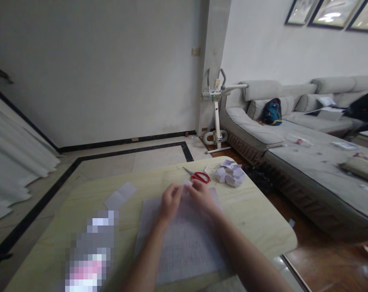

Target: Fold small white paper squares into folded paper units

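Note:
My left hand (171, 201) and my right hand (200, 195) are close together over the far part of a large printed sheet (186, 247). Between their fingertips is a small white piece of paper (188, 183), mostly covered by the fingers. Both hands are closed in a pinch on it, slightly blurred. Just beyond the right hand lies a pair of scissors (200, 177) with red handles, blades pointing left. Several folded paper pieces (231, 173) sit in a cluster to the right of the scissors. A creased paper square (121, 195) rests left of the large sheet.
The pale wooden table (259, 219) has rounded corners. A pixelated, blurred-out patch (89, 251) covers its left side. Beyond the table are an exercise machine (216, 117) and a grey sofa (311, 162) with a blue backpack (272, 111). A white curtain (13, 158) hangs at far left.

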Demonstrator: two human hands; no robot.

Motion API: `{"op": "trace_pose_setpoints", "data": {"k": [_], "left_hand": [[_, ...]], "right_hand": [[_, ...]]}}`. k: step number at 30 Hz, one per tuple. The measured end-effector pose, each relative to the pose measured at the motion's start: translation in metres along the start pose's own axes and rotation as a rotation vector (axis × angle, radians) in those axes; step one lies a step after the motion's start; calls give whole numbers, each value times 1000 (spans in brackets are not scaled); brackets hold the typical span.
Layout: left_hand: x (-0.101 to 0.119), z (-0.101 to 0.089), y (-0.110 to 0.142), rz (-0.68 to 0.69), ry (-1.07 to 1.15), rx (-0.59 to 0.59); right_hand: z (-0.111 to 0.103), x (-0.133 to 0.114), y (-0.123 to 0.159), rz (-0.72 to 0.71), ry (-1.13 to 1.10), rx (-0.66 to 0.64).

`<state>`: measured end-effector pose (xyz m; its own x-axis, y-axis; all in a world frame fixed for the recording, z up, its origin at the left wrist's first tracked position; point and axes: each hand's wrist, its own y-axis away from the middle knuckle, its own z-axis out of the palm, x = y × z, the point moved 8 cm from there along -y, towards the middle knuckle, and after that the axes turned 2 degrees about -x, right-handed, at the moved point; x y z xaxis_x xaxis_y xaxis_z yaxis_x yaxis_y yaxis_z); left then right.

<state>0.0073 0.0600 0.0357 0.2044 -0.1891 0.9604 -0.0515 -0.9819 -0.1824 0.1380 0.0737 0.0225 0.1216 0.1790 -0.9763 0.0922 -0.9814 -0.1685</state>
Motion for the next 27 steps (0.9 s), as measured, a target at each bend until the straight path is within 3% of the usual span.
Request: {"op": "trace_pose_setpoints", "data": {"k": [9, 13, 17, 27], "left_hand": [[-5, 1, 1, -34, 60, -10], [-4, -3, -1, -18, 50, 47], [-7, -7, -2, -19, 87, 101], [-7, -5, -1, -35, 85, 66]], "right_hand": [[0, -2, 1, -34, 87, -19], [-1, 1, 0, 16, 46, 7], [3, -1, 1, 30, 50, -47], [3, -5, 2, -36, 104, -52]]}}
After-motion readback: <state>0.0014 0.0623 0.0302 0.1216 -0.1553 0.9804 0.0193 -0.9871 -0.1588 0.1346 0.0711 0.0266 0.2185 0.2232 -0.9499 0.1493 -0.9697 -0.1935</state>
